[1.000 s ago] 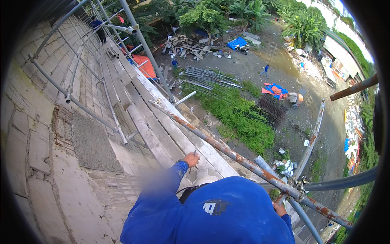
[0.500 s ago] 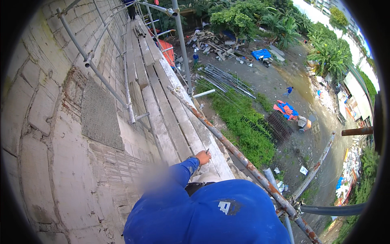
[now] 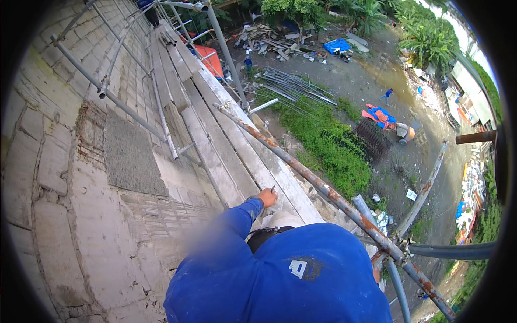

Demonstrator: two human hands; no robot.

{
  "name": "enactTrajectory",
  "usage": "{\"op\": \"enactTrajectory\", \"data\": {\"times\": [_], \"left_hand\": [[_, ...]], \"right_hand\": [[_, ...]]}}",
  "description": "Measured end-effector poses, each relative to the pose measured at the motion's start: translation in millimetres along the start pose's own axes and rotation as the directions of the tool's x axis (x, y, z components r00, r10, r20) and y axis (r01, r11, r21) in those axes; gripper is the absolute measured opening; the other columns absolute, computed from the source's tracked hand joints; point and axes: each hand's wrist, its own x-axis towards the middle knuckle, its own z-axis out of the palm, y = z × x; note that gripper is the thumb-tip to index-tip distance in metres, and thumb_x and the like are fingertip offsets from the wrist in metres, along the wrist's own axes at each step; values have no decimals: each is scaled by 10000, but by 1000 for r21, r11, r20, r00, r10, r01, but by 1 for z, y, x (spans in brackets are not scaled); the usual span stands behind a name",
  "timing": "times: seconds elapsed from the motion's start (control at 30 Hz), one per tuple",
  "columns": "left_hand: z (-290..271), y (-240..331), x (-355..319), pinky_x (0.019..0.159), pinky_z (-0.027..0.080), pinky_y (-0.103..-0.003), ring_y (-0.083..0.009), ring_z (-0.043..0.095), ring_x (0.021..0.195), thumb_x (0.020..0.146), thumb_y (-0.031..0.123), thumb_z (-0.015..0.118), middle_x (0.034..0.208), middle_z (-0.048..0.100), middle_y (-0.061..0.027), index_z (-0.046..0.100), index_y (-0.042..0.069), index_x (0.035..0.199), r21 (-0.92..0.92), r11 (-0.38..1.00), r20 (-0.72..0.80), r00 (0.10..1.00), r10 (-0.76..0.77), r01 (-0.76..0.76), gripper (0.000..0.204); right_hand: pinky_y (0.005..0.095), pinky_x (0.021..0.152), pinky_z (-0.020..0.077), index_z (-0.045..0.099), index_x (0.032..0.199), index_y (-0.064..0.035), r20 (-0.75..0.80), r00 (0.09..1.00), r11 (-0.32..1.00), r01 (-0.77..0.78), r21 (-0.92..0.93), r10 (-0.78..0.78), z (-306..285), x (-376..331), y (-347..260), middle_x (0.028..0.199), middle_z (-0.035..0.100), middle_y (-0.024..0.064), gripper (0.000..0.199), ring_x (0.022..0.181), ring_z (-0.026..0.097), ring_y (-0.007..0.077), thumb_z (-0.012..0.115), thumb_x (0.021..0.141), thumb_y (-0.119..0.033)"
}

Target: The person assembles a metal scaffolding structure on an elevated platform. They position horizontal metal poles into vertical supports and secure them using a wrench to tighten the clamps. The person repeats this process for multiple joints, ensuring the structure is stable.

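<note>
Neither of my hands shows in the head view. Right below me a person in a blue long-sleeved top (image 3: 280,280) crouches on the scaffold planks (image 3: 226,156). That person's left hand (image 3: 266,197) reaches forward onto a plank and pinches a small thin thing I cannot identify. A bit of their other hand (image 3: 375,272) shows by the rusty rail (image 3: 301,167). Their head is blurred.
A block wall with a grey rendered patch (image 3: 129,156) runs along the left. Steel scaffold tubes (image 3: 161,124) brace it. Beyond the rusty rail is a long drop to the ground, with weeds (image 3: 334,151), stacked rods, debris, a mixer (image 3: 404,131) and small distant figures.
The view has swung left and closer to the wall. The person's left hand has stayed on the plank by the rail; their other hand is less visible now.
</note>
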Motion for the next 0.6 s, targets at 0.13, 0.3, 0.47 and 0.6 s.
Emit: {"op": "enactTrajectory", "data": {"times": [0.13,0.3,0.47,0.6], "left_hand": [[8,-14,15,674,558,-355,-205,709,744,1014,306,501,822,723,-101,685,34,916,-238,970,13,999,-36,38,343],[19,7,11,555,501,-314,-163,642,650,1045,289,513,814,700,-88,655,53,981,-441,895,90,996,-29,66,283],[-3,21,-22,541,454,-337,-167,614,656,1026,244,480,756,670,-85,647,23,898,-179,981,181,983,-36,68,305],[-6,-47,26,688,505,-450,-296,657,744,1019,256,511,788,696,-166,661,-43,938,370,838,141,916,375,-400,344]], "right_hand": [[350,719,577,636,1076,2,38,999,999,-20,46,18,30,-24,-53,926,708,101,304,788,698,197,734,863,-192],[339,890,506,707,1077,-19,27,999,986,-35,-163,40,2,-10,-28,992,718,88,475,904,657,177,799,843,-422],[369,955,490,703,1118,-4,17,998,998,57,-1,-57,18,-4,-15,1076,728,135,613,1015,664,236,818,785,-506],[377,1010,474,650,1242,53,-59,992,987,115,109,-109,29,4,-5,1176,703,199,792,1100,652,305,851,726,-514]]}}
